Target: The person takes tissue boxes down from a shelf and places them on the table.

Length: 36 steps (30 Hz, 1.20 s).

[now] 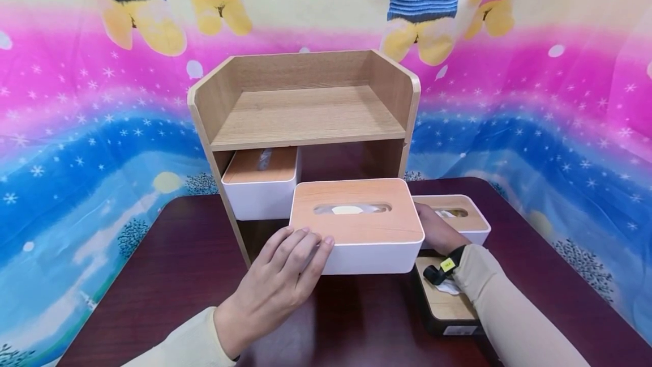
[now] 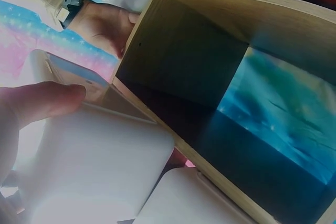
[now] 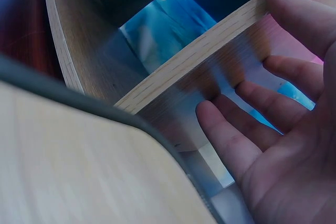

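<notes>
My left hand (image 1: pixel 280 282) grips the front-left corner of a white tissue box (image 1: pixel 356 258) with a wood-look lid and an oval slot. It is raised in front of a wooden desk shelf (image 1: pixel 305 112); its underside fills the lower left of the left wrist view, beside my left thumb (image 2: pixel 47 100). At the shelf's right side, my right hand (image 3: pixel 294 135) touches the outer panel with its fingertips, thumb by the front edge. The held box partly hides that hand in the head view. Another white tissue box (image 1: pixel 260 200) sits inside the shelf's left half.
Right of the shelf stands a white wood-topped tissue box (image 1: pixel 474 217). A black tissue box (image 1: pixel 448 302) with a wooden lid is nearer, partly under my right forearm. The dark red table (image 1: pixel 168 276) carries everything, with a printed bear curtain (image 1: pixel 535 101) behind.
</notes>
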Motion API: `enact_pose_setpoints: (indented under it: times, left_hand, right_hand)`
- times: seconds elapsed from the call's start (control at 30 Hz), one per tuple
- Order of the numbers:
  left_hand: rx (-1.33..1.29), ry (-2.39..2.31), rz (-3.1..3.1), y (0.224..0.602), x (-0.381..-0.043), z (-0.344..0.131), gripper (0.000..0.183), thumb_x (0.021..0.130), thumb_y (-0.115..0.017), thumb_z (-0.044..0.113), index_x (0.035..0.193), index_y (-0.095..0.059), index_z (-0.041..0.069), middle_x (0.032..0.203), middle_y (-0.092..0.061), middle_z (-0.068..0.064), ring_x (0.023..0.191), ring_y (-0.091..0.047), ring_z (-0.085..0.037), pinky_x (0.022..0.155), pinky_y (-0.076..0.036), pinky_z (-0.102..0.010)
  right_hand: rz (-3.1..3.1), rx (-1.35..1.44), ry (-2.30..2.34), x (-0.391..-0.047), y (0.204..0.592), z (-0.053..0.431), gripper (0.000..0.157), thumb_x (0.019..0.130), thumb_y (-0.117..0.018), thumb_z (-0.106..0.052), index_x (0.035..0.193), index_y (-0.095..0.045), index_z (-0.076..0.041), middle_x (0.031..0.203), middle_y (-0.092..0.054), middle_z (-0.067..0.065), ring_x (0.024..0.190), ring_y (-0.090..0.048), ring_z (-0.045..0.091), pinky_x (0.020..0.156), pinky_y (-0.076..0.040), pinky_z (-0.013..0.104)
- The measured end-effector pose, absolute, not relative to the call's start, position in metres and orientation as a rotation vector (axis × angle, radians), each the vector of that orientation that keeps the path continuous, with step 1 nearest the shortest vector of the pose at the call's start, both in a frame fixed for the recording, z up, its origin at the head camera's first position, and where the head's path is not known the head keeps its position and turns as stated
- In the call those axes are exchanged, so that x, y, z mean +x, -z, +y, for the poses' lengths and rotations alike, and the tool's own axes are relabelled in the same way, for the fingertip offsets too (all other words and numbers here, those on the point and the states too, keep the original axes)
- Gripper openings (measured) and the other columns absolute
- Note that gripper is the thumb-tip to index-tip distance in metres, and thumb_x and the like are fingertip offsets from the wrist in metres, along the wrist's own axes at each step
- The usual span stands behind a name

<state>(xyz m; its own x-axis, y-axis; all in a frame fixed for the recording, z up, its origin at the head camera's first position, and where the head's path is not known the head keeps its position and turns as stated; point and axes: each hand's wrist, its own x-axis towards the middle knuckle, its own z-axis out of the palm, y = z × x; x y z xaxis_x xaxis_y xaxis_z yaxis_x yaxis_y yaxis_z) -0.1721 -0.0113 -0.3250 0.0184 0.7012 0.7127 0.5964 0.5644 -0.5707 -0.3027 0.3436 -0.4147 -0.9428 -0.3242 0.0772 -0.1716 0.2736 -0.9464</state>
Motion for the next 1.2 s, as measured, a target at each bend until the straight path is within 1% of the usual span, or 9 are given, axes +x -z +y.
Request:
enact_pose_setpoints:
  times: [0.13,0.33,0.53,0.73,0.9,1.07,1.2]
  left_hand:
    - [-1.103,-0.111,-1.657,0.327,-0.172,-0.012,0.032,0.097,-0.038,-0.004,0.123,-0.056,-0.004,0.112,-0.056,-0.020,0.103,-0.057,-0.031,0.088,-0.049,-0.043]
    - [-1.104,-0.112,-1.653,0.330,-0.171,-0.013,0.032,0.097,-0.038,-0.004,0.124,-0.056,-0.004,0.112,-0.057,-0.019,0.103,-0.057,-0.031,0.089,-0.049,-0.043]
    - [-1.119,-0.120,-1.696,0.335,-0.171,-0.015,0.035,0.097,-0.036,-0.003,0.126,-0.055,-0.004,0.114,-0.056,-0.019,0.105,-0.056,-0.031,0.090,-0.048,-0.043]
    - [-1.122,-0.128,-1.703,0.341,-0.171,-0.017,0.035,0.097,-0.036,-0.002,0.127,-0.055,-0.003,0.115,-0.056,-0.019,0.105,-0.056,-0.031,0.091,-0.048,-0.044]
    - [-1.132,-0.131,-1.735,0.345,-0.170,-0.019,0.037,0.097,-0.034,-0.001,0.129,-0.054,-0.003,0.117,-0.055,-0.019,0.106,-0.056,-0.032,0.092,-0.047,-0.044]
    - [-1.140,-0.139,-1.748,0.347,-0.167,-0.022,0.038,0.098,-0.032,-0.003,0.129,-0.053,-0.003,0.119,-0.054,-0.018,0.107,-0.056,-0.032,0.091,-0.048,-0.044]
    - [-1.149,-0.146,-1.736,0.347,-0.164,-0.024,0.037,0.098,-0.032,-0.005,0.129,-0.053,-0.003,0.119,-0.054,-0.017,0.106,-0.056,-0.032,0.090,-0.048,-0.043]
  right_hand:
    - [2.414,-0.435,1.730,-0.303,0.414,0.343,0.052,0.103,-0.047,-0.024,0.148,-0.035,0.000,0.132,-0.054,0.023,0.107,-0.062,0.031,0.085,-0.053,0.041]
    - [2.443,-0.425,1.713,-0.303,0.415,0.343,0.054,0.100,-0.054,-0.017,0.148,-0.037,-0.001,0.134,-0.052,0.022,0.111,-0.060,0.031,0.089,-0.051,0.042]
    - [2.446,-0.426,1.720,-0.304,0.415,0.342,0.053,0.098,-0.055,-0.012,0.147,-0.038,0.000,0.134,-0.053,0.022,0.112,-0.059,0.032,0.089,-0.050,0.042]
    - [2.452,-0.409,1.699,-0.305,0.416,0.341,0.060,0.094,-0.063,-0.016,0.148,-0.038,-0.003,0.138,-0.050,0.021,0.117,-0.055,0.034,0.090,-0.050,0.043]
    - [2.443,-0.403,1.700,-0.305,0.415,0.339,0.064,0.093,-0.066,-0.020,0.148,-0.038,-0.004,0.140,-0.048,0.021,0.119,-0.054,0.035,0.090,-0.050,0.044]
    - [2.463,-0.444,1.698,-0.304,0.414,0.338,0.064,0.091,-0.069,-0.021,0.146,-0.042,-0.004,0.140,-0.049,0.019,0.124,-0.050,0.034,0.095,-0.047,0.045]
    - [2.486,-0.462,1.683,-0.305,0.417,0.339,0.064,0.090,-0.070,-0.020,0.145,-0.043,-0.001,0.139,-0.050,0.018,0.126,-0.048,0.034,0.100,-0.042,0.048]
